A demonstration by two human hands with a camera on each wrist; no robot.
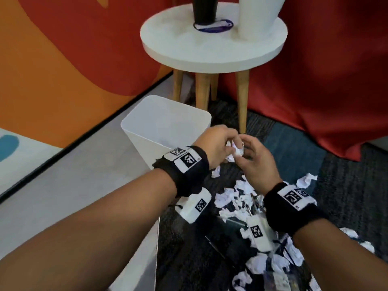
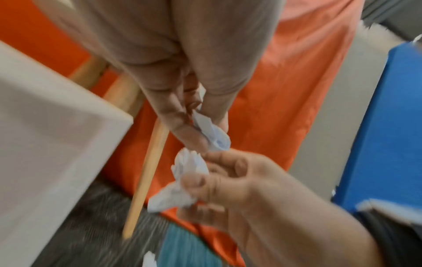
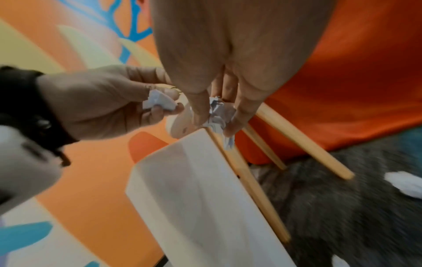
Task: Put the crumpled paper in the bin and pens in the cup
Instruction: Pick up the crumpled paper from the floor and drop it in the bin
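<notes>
My left hand and right hand meet in the air just off the right corner of the white bin. In the left wrist view the left hand pinches one small crumpled paper. The right hand below it grips another wad of crumpled paper. That wad sits between the right hand's fingertips above the bin's rim. Several more crumpled papers lie on the dark carpet, with dark pen-like shapes among them. A black cup stands on the round white table.
The table has wooden legs right behind the hands. A tall white vessel stands beside the black cup. Red cloth hangs at the right, and an orange wall panel is at the left. A pale floor strip runs left of the bin.
</notes>
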